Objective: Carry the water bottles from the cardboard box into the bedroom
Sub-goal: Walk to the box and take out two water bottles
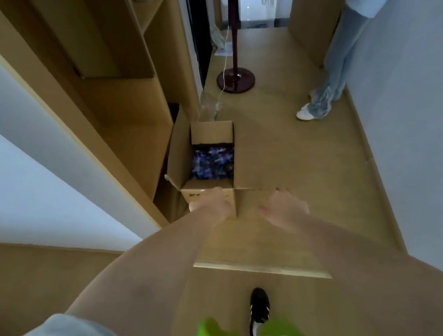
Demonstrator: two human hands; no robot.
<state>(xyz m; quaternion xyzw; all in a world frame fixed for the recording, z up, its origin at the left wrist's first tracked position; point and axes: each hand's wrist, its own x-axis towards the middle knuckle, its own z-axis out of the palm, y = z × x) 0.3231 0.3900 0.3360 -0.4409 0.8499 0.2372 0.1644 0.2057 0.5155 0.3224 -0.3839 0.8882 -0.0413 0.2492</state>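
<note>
Two bare hands stretch toward the cardboard box (208,167) on the hallway floor: left hand (212,204) loosely curled at its near wall, right hand (283,206) relaxed beside it, both holding nothing. Water bottles (211,162) lie inside; best reached from above between the raised flaps.

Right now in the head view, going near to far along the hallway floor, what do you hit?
Black shoe → the two hands, left hand and right hand, both reaching forward → open cardboard box with water bottles inside → fan base.
</note>
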